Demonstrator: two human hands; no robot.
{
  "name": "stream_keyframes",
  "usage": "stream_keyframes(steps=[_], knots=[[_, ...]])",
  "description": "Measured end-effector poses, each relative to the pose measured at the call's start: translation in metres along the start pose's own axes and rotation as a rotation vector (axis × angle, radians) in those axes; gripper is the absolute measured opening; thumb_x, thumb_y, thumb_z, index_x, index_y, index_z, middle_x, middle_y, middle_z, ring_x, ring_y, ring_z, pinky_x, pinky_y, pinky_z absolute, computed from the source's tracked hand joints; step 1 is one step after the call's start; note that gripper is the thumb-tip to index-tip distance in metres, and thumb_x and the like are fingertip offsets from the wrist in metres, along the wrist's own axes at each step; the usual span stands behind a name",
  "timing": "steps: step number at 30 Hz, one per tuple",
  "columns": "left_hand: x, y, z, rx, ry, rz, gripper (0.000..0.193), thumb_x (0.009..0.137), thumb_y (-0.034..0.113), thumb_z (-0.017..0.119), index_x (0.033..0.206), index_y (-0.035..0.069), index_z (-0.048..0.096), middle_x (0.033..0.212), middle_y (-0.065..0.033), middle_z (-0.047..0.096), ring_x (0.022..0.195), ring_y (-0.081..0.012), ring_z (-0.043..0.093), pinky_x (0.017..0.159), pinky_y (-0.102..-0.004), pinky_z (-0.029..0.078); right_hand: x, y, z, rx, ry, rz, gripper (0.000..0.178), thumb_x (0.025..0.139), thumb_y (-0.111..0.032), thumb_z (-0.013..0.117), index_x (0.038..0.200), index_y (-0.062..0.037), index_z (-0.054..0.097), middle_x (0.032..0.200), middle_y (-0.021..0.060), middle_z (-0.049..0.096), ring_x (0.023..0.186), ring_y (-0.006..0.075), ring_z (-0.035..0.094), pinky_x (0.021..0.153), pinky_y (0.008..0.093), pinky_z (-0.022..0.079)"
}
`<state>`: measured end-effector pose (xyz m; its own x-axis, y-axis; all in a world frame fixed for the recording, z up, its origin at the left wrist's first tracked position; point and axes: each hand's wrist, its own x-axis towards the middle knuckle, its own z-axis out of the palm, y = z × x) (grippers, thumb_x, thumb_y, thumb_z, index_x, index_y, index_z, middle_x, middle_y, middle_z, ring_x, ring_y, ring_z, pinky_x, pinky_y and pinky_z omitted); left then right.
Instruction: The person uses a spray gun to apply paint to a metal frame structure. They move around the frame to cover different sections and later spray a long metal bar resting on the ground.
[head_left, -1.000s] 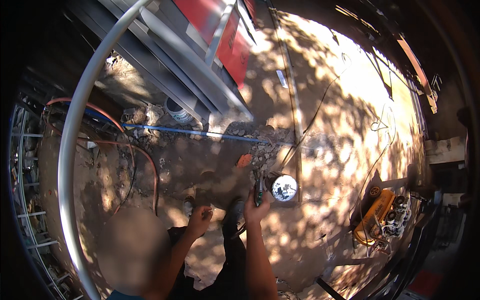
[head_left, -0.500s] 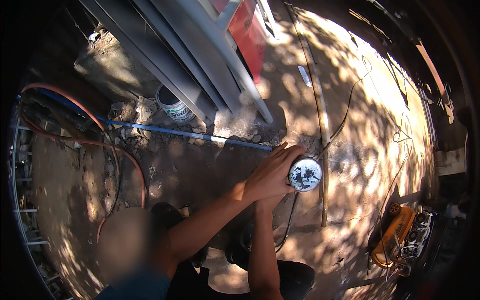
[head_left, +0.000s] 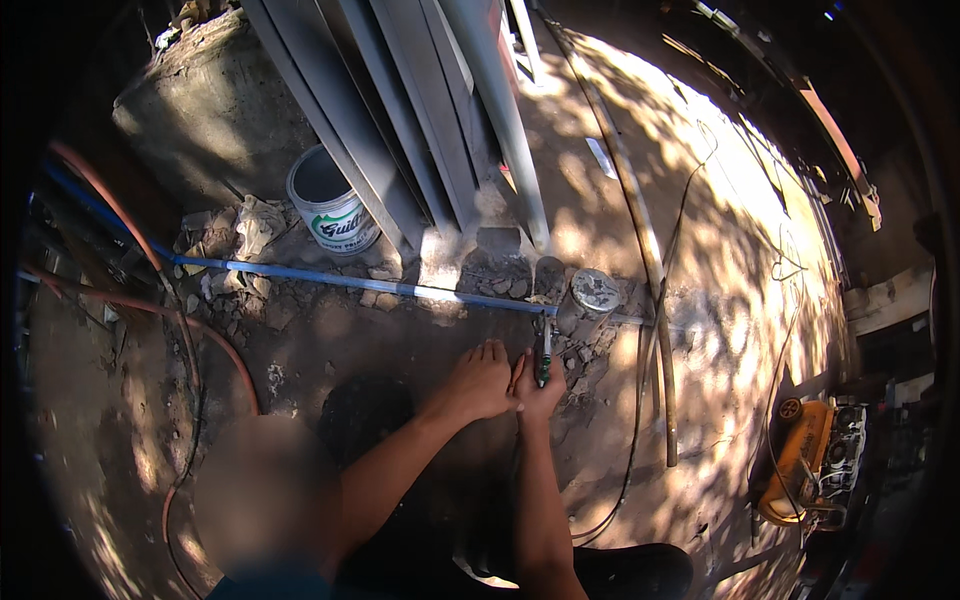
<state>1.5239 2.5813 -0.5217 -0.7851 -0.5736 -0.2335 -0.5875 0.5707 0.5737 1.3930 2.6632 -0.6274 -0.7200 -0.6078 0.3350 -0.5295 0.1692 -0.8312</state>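
Note:
My right hand [head_left: 540, 388] is closed on a slim tool with a silver shaft and a dark green lower part [head_left: 544, 368]; its exact kind is unclear. The tool points away from me, toward the end of a long blue pipe [head_left: 390, 287] lying on the dirt. A round metal cup [head_left: 590, 300], its lid blotched with dark marks, stands tilted just beyond my right hand. Whether it joins the tool I cannot tell. My left hand [head_left: 482, 380], palm down with fingers stretched side by side, is close against the right and looks open.
Grey metal beams [head_left: 415, 120] lean beyond the pipe, beside a white bucket [head_left: 335, 215]. Red hose [head_left: 225, 350] curves at the left; dark hose [head_left: 637, 430] runs at the right near a long thin pole [head_left: 632, 205]. An orange air compressor [head_left: 800, 455] stands at lower right.
The cup, earlier right at both hands, now appears farther out and smaller, beyond them. Both hands have drawn back toward me, the left off the cup, and the tool now shows. The view has shifted.

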Motion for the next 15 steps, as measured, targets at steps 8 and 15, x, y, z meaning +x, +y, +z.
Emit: stream_keyframes(steps=[8,15], knots=[[-0.062,-0.015,0.004,0.137,-0.613,0.036,0.041,0.088,0.042,0.079,0.097,0.002,0.079,0.098,-0.0167,0.078,0.102,-0.0366,0.074,0.105,-0.0492,0.046,0.012,0.034,0.034,0.003,0.018,0.197,0.02,0.097,-0.012,0.072,0.106,0.0046,0.069,0.071,0.0124,0.059,0.063,0.0153,0.053,0.061,0.0335,0.047],[-0.07,-0.032,-0.008,0.154,-0.521,0.01,0.037,0.088,0.039,0.08,0.099,0.004,0.079,0.1,-0.0155,0.078,0.102,-0.0321,0.074,0.1,-0.048,0.047,0.006,-0.026,0.021,0.068,0.123,0.037,0.02,0.097,-0.009,0.074,0.11,0.0049,0.067,0.071,0.0062,0.061,0.063,0.0109,0.055,0.059,0.0295,0.047]])
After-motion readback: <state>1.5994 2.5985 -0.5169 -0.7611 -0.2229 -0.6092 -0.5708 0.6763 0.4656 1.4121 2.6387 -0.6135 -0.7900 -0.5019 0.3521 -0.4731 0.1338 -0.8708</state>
